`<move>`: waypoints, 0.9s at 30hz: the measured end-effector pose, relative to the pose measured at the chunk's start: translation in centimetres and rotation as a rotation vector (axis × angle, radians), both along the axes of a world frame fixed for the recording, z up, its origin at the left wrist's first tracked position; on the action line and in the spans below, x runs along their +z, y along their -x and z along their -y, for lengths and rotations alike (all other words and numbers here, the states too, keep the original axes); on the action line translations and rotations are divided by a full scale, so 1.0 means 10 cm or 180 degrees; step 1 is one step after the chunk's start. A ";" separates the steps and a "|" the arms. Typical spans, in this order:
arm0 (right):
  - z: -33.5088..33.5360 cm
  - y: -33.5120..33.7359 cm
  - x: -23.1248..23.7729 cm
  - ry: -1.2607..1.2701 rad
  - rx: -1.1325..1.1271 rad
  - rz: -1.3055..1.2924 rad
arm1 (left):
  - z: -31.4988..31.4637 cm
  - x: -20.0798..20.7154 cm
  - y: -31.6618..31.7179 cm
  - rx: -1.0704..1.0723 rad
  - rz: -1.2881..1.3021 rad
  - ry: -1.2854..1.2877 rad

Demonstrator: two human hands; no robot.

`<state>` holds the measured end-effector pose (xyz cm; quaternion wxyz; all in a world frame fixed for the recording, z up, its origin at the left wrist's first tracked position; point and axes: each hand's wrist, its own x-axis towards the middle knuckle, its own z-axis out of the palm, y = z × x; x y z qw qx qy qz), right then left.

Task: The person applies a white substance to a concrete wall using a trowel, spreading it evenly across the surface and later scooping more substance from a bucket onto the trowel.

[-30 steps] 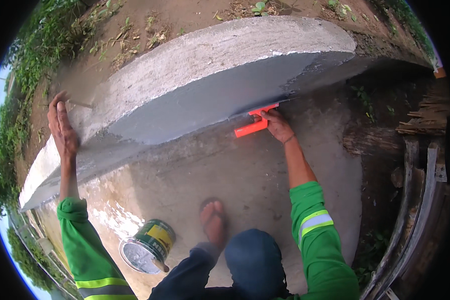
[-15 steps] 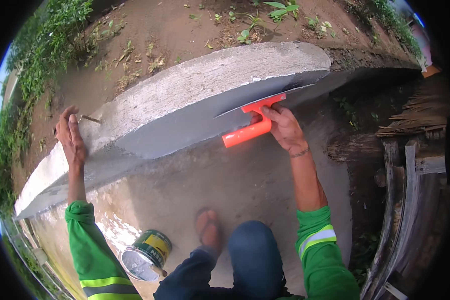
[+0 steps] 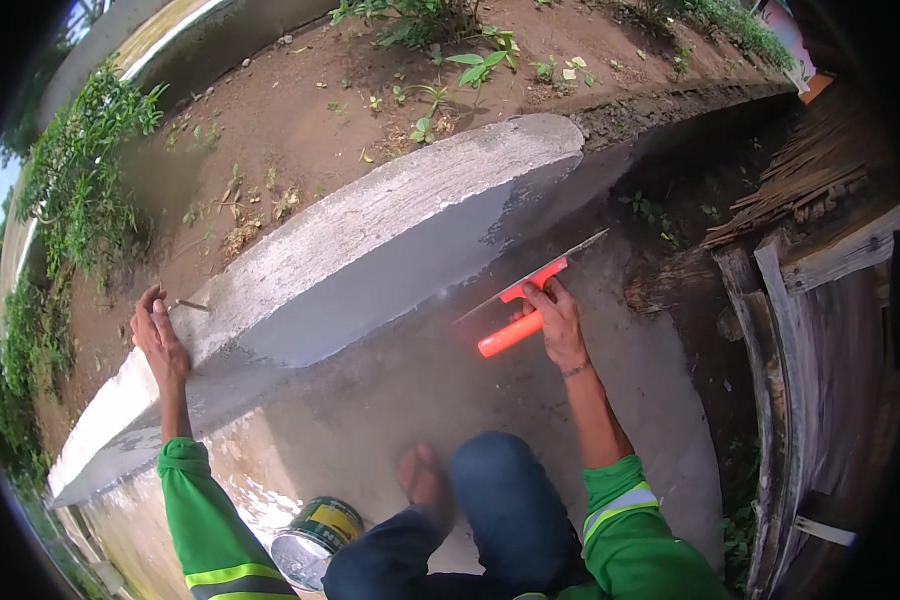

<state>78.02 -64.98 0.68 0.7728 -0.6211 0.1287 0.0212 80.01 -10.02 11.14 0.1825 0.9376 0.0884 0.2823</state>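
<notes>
My right hand (image 3: pixel 562 328) grips the bright orange handle of a plastering trowel (image 3: pixel 510 334). Its thin flat blade is a little apart from the wall, tilted and seen nearly edge-on. My left hand (image 3: pixel 162 338) lies on the wall's rough top on the left, fingers extended and holding nothing, beside a short rusty rod (image 3: pixel 192 306). The low curved wall (image 3: pixel 400 205) has a pale, coarse top. Smooth, wet-looking grey coating (image 3: pixel 370 282) covers much of its near face, with a ragged edge toward the right end.
Below my left arm stands an open paint can (image 3: pixel 320 535) with whitish-grey stuff inside. Weathered timbers (image 3: pixel 770 360) and splintered wood line the right side. Beyond the wall lies bare soil (image 3: pixel 300 120) with small plants and a leafy bush (image 3: pixel 90 170). My knees and sandalled foot are on the concrete floor.
The trowel has come off the wall face and moved down toward me, still in my right hand. More grey coating shows at the right end. My left hand stays on the wall; the view has shifted.
</notes>
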 end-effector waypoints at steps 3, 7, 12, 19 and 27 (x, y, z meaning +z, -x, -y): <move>0.06 -0.02 -0.07 0.0019 -0.0512 0.0074 | 0.01 0.03 0.03 0.0002 0.0013 -0.0031; 0.04 -0.53 0.35 0.2071 -0.0882 0.1329 | -0.03 0.06 0.03 -0.0119 -0.0054 0.0089; 0.20 -1.25 0.04 0.2625 -0.1511 0.1976 | -0.06 0.05 0.02 -0.0178 -0.0059 -0.0048; 1.16 -1.48 -0.48 0.1948 -0.2390 0.0565 | -0.01 0.00 -0.05 -0.0234 0.0036 0.0034; 0.25 -1.07 -0.19 0.1751 -0.0837 0.1378 | -0.08 0.06 0.01 -0.0095 0.0033 -0.0191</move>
